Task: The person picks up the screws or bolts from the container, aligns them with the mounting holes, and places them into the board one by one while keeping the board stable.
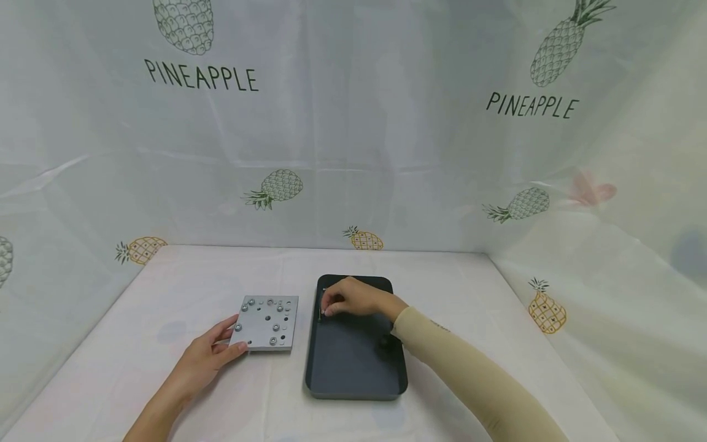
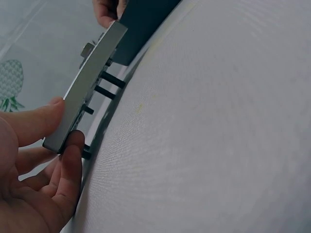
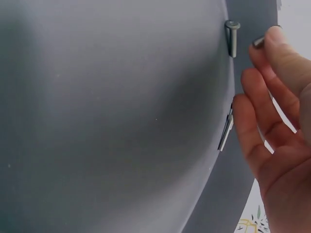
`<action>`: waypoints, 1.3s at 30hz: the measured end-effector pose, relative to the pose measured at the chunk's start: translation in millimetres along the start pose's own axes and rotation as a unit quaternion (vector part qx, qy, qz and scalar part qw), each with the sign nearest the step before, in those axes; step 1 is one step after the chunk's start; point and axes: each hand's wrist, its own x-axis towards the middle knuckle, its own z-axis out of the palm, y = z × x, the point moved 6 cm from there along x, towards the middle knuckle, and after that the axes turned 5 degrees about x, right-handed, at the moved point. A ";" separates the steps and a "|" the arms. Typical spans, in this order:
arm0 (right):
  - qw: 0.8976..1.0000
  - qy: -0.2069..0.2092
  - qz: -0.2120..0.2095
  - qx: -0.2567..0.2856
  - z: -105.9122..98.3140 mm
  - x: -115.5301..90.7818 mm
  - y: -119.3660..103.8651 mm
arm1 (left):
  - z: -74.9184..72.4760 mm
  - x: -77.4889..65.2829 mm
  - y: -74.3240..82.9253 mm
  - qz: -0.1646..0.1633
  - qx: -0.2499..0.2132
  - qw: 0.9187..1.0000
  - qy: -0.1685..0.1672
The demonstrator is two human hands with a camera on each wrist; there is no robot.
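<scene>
My left hand (image 1: 205, 361) grips a flat grey metal plate (image 1: 258, 334) by its near left corner, thumb on top and fingers beneath. Several socket-head screws stand in the plate's holes. From the side in the left wrist view, dark screw shanks (image 2: 112, 80) stick out under the plate. Over the left side of a dark tray (image 1: 356, 362), my right hand (image 1: 353, 296) pinches a small metal screw (image 3: 258, 42) between thumb and forefinger; mostly its end shows. Below that hand, a loose screw (image 3: 233, 40) and another slim metal piece (image 3: 226, 132) lie along the tray's side.
A small dark round thing (image 1: 385, 342) is at the tray's right side, by the right forearm. The table (image 1: 248, 405) has a pale cloth, and a pineapple-printed curtain (image 1: 353, 123) hangs behind and to both sides.
</scene>
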 end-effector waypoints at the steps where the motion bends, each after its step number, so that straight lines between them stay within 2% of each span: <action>1: 1.000 0.004 0.000 0.007 -0.5 -0.2 0.7 | 0.0 0.0 -0.2 0.000 0.000 1.000 0.000; 12: 0.993 0.053 0.023 0.104 -8.2 -1.5 11.1 | -0.4 -0.8 1.1 0.003 0.004 1.000 0.001; 24: 0.971 0.093 0.017 0.221 -11.0 5.1 3.0 | -0.3 -0.4 1.5 0.006 0.005 1.000 0.001; 34: 0.960 0.123 0.006 0.250 -6.3 21.9 -6.9 | 0.1 -0.1 -0.3 0.006 0.006 1.000 0.000; 39: 0.964 0.130 -0.005 0.231 -3.7 29.4 -11.3 | -0.1 0.4 0.5 0.006 0.008 1.000 0.001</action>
